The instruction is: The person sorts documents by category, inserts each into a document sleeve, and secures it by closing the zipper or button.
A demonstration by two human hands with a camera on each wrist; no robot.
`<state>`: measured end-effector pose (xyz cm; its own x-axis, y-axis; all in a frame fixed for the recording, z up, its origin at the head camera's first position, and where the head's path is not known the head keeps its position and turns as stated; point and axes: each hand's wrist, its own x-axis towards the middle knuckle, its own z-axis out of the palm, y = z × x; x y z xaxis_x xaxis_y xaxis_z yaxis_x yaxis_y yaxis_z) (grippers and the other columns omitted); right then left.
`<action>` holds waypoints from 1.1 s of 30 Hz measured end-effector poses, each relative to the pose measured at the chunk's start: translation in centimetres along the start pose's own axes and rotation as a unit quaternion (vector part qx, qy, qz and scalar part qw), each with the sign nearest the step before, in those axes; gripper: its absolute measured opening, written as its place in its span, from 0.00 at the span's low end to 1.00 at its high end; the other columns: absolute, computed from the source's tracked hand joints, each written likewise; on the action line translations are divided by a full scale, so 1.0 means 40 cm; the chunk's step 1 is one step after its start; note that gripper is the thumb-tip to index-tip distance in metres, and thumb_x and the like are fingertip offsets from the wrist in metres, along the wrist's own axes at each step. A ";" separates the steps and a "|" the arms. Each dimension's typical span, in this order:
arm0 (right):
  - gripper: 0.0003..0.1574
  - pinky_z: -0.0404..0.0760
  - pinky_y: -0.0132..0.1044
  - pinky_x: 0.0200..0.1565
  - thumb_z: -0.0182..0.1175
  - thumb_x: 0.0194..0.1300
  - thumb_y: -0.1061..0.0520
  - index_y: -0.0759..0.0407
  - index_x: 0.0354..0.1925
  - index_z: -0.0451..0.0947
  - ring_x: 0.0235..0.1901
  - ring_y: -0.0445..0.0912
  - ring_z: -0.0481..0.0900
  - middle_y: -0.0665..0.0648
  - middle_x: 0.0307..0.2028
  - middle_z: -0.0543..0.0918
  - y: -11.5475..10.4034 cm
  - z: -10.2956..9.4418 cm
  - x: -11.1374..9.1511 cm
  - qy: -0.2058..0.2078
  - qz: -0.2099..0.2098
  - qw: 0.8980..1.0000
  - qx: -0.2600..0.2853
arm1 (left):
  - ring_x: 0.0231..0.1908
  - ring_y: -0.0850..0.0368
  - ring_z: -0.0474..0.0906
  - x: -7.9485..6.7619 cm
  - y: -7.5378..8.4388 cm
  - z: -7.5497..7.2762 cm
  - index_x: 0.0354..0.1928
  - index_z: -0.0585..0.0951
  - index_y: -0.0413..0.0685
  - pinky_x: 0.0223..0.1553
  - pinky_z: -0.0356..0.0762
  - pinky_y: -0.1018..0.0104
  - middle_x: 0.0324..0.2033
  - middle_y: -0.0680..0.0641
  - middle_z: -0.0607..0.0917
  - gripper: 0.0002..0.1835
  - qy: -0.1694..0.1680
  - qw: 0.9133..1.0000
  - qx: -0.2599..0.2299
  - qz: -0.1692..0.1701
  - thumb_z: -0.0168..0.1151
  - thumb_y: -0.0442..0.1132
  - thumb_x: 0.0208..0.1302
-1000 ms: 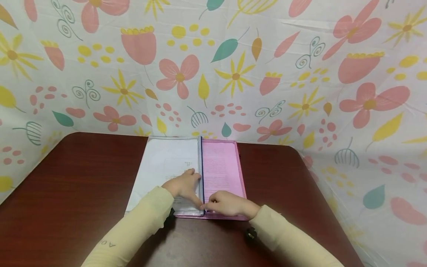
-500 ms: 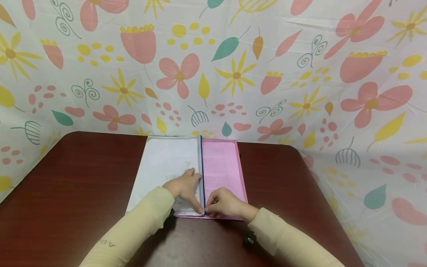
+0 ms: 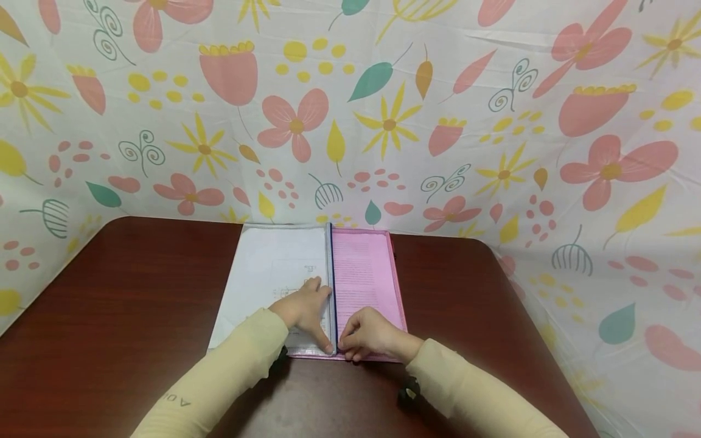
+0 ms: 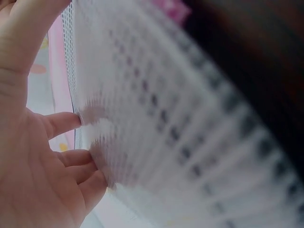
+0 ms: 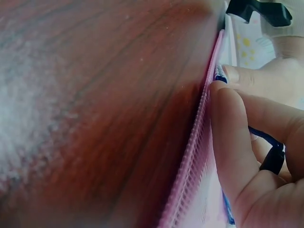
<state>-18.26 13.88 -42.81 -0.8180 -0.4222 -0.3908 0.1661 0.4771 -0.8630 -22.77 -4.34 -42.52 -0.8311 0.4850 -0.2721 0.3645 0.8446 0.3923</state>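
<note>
A clear mesh zipper pouch [image 3: 257,261] with white printed paper inside lies on top of a pink zipper pouch [image 3: 364,261]. Along its right edge runs a dark blue zipper [image 3: 333,274]. My left hand [image 3: 303,309] rests on the clear pouch, fingers spread, thumb pressing near its lower right corner; in the left wrist view the fingertips touch the mesh [image 4: 142,137]. At the zipper's near end, my right hand [image 3: 372,334] pinches with curled fingers. A dark blue and black zipper pull [image 5: 273,159] shows among those fingers in the right wrist view, partly hidden.
The pouches lie on a dark reddish-brown table [image 3: 137,292], close to its back edge. Behind it hangs a white flower-patterned cloth [image 3: 350,121]. Black wrist-worn gear [image 3: 409,392] shows beneath the right sleeve.
My right hand's fingertips have shifted slightly right and toward the near edge. The clear pouch's zipper edge has moved slightly right at its near end. My left hand stays almost still.
</note>
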 end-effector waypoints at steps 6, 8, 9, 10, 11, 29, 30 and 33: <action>0.04 0.82 0.36 0.21 0.65 0.53 0.70 0.74 0.27 0.80 0.16 0.41 0.79 0.61 0.17 0.83 0.002 -0.007 0.001 -0.015 0.004 1.000 -0.007 | 0.71 0.38 0.49 0.004 -0.003 0.007 0.70 0.58 0.45 0.65 0.62 0.46 0.71 0.33 0.51 0.71 0.003 1.000 0.005 0.003 0.80 0.66 0.19; 0.04 0.82 0.35 0.21 0.65 0.52 0.70 0.74 0.26 0.80 0.16 0.41 0.79 0.61 0.17 0.83 0.003 -0.008 0.001 -0.019 0.004 1.000 -0.009 | 0.71 0.37 0.49 0.006 -0.004 0.008 0.70 0.58 0.45 0.66 0.61 0.47 0.71 0.33 0.51 0.71 0.005 1.000 0.008 0.004 0.80 0.66 0.18; 0.04 0.82 0.35 0.21 0.65 0.52 0.70 0.75 0.26 0.80 0.16 0.41 0.79 0.62 0.17 0.83 0.003 -0.008 0.001 -0.021 0.003 1.000 -0.008 | 0.71 0.38 0.49 0.007 -0.004 0.008 0.70 0.58 0.45 0.66 0.61 0.47 0.71 0.33 0.51 0.71 0.005 1.000 0.010 0.006 0.80 0.66 0.18; 0.04 0.82 0.36 0.22 0.64 0.52 0.70 0.75 0.26 0.80 0.16 0.41 0.79 0.62 0.17 0.83 0.003 -0.008 0.001 -0.022 0.000 1.000 -0.006 | 0.71 0.38 0.49 0.007 -0.005 0.008 0.70 0.58 0.44 0.66 0.61 0.47 0.71 0.33 0.52 0.71 0.006 1.000 0.011 0.007 0.80 0.66 0.18; 0.04 0.83 0.36 0.22 0.64 0.52 0.71 0.75 0.27 0.79 0.16 0.41 0.79 0.62 0.18 0.83 0.004 -0.008 0.002 -0.022 -0.001 1.000 -0.002 | 0.71 0.38 0.49 0.007 -0.005 0.008 0.70 0.58 0.44 0.66 0.61 0.48 0.70 0.33 0.52 0.71 0.006 1.000 0.012 0.007 0.80 0.66 0.18; 0.04 0.84 0.36 0.26 0.62 0.54 0.71 0.75 0.27 0.79 0.18 0.42 0.81 0.61 0.18 0.83 0.014 -0.005 0.030 0.050 -0.006 0.998 0.047 | 0.71 0.38 0.49 0.004 -0.007 0.009 0.70 0.57 0.43 0.66 0.62 0.48 0.70 0.33 0.53 0.72 0.009 1.000 0.020 0.014 0.79 0.67 0.18; 0.04 0.84 0.36 0.26 0.62 0.53 0.71 0.75 0.27 0.79 0.18 0.42 0.81 0.61 0.18 0.83 0.013 -0.005 0.032 0.053 -0.008 0.997 0.047 | 0.71 0.38 0.49 0.004 -0.007 0.008 0.70 0.57 0.43 0.66 0.62 0.48 0.70 0.33 0.53 0.72 0.008 1.000 0.021 0.015 0.79 0.67 0.18; 0.04 0.83 0.35 0.25 0.63 0.53 0.71 0.76 0.27 0.79 0.17 0.42 0.80 0.62 0.18 0.83 0.009 -0.008 0.040 0.059 -0.014 0.997 0.049 | 0.71 0.38 0.49 0.003 -0.006 0.006 0.70 0.58 0.43 0.66 0.61 0.48 0.70 0.33 0.52 0.72 0.008 1.000 0.018 0.014 0.79 0.67 0.18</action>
<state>-19.68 13.60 -43.64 -0.8814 -0.3372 -0.3308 0.1907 0.3866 -0.9023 -22.84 -4.43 -42.84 -0.8264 0.5060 -0.2469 0.4032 0.8380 0.3677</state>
